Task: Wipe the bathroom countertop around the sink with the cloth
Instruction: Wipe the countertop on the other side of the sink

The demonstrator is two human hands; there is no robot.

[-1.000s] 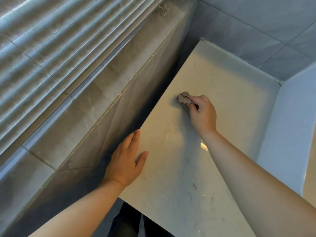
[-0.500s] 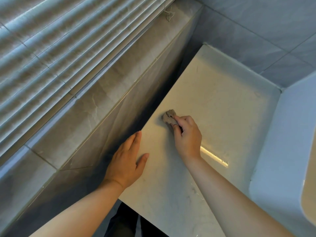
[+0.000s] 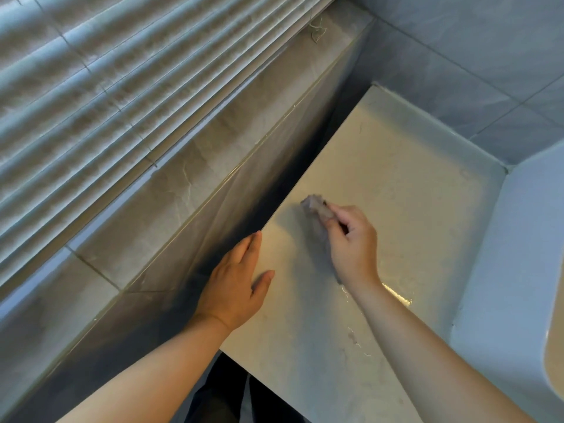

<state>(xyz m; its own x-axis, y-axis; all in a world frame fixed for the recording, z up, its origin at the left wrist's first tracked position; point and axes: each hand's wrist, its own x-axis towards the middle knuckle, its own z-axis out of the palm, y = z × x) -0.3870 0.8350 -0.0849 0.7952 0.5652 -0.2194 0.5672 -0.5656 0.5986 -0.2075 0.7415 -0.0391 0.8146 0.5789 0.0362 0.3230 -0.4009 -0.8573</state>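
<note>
At the right edge of the frame stands the pale blue-white outer wall of the sink (image 3: 515, 270), with only a sliver of its basin showing at the far lower right — too little to tell whether anything lies in it. Left of it, the beige countertop (image 3: 396, 178) runs from the lower centre up to a raised lip where it meets the grey wall tiles (image 3: 473, 50) in the upper right. A wet, shiny streak and a few smudges mark the surface just below the right wrist. The right hand (image 3: 352, 242), near the middle of the frame, reaches in from the lower right with its back to the camera; its fingers are curled tight around a small, crumpled brownish cloth (image 3: 314, 204), which pokes out past the fingertips and presses on the countertop close to its left edge. The left hand (image 3: 236, 285) lies flat at centre-left, palm down on the countertop's left edge, fingers straight and together, thumb spread out to the right — it grips nothing. Beside it a tiled ledge (image 3: 189, 184) rises along the left of the countertop, and white window blinds (image 3: 106, 87) fill the upper left.
</note>
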